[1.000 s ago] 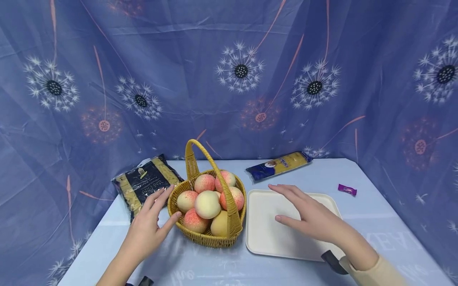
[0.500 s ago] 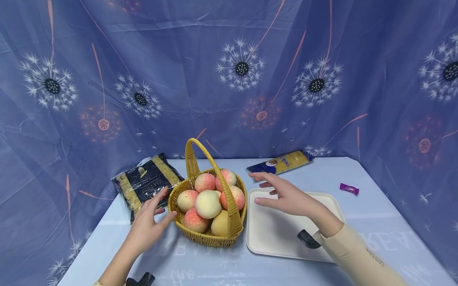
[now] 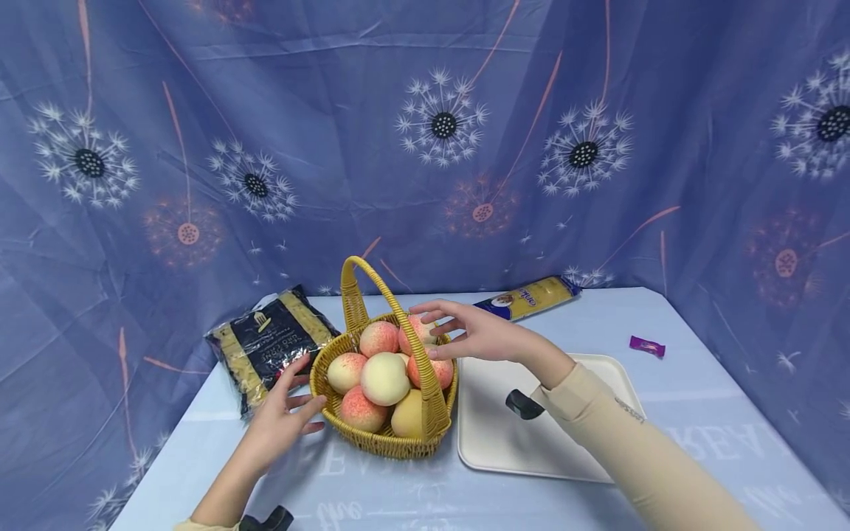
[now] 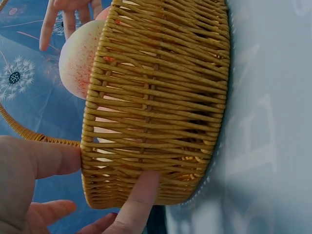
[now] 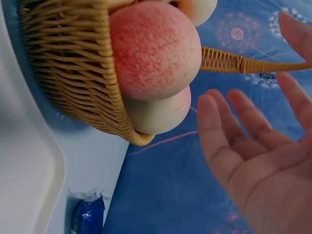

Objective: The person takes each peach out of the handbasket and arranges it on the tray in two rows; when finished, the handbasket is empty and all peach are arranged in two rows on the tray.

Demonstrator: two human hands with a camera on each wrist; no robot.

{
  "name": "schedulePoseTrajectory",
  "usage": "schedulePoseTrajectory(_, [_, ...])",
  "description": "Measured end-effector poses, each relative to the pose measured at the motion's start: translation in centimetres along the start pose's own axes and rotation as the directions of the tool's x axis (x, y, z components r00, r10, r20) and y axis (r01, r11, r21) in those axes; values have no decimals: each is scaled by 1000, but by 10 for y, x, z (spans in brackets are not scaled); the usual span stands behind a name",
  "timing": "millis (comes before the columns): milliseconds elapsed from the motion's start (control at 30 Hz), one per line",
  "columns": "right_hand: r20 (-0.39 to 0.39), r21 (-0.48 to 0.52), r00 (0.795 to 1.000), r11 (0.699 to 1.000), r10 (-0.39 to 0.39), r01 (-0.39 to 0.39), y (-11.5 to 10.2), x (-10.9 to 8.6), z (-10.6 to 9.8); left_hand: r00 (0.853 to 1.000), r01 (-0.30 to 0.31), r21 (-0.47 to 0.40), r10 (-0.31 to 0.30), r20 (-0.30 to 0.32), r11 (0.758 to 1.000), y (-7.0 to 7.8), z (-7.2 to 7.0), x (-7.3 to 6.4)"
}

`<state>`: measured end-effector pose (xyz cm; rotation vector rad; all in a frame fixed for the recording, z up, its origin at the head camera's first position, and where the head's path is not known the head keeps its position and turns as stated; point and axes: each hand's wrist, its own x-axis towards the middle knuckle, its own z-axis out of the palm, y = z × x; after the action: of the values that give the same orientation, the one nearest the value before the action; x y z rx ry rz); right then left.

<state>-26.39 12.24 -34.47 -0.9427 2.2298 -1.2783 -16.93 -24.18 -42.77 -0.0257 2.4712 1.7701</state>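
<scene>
A yellow wicker basket (image 3: pixel 372 445) with a tall arched handle (image 3: pixel 387 284) stands on the table, filled with several peaches (image 3: pixel 385 379) in cream, pink and yellow. My left hand (image 3: pixel 275 426) is at the basket's left side, fingers loosely spread. In the left wrist view its fingertips (image 4: pixel 146 187) lie at the woven wall and rim, apparently touching. Over the basket's right rim hovers my right hand (image 3: pixel 481 332), fingers loosely bent, close to the handle and the back right peaches. The right wrist view shows its palm (image 5: pixel 273 180) holding nothing, with a pink peach (image 5: pixel 155 51) nearby.
A white tray (image 3: pixel 485 450) lies right of the basket, under the right forearm. Behind the basket's left side is a dark pasta bag (image 3: pixel 268 335). A blue and yellow pasta packet (image 3: pixel 531 299) lies at the back, and a small purple wrapped sweet (image 3: pixel 647 346) at far right.
My right hand has moved left from above the tray to the basket's right rim. My left hand has stayed at the basket's left side, its fingers shifting slightly. Basket and peaches stay put.
</scene>
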Motion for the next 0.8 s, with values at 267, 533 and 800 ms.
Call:
schedulePoseTrajectory(267, [94,17,996,1000,5,-7,9,27,-9,999,39,-93,-40,-19,995,-4,3,4])
schedulePoseTrajectory(533, [153,-71,987,997,39,-29,20,27,-11,998,52,-129,-55,-21,990,-8,4,4])
schedulePoseTrajectory(800, [171,-81,982,994,86,-73,27,23,-8,998,65,-151,-68,-11,986,-10,4,5])
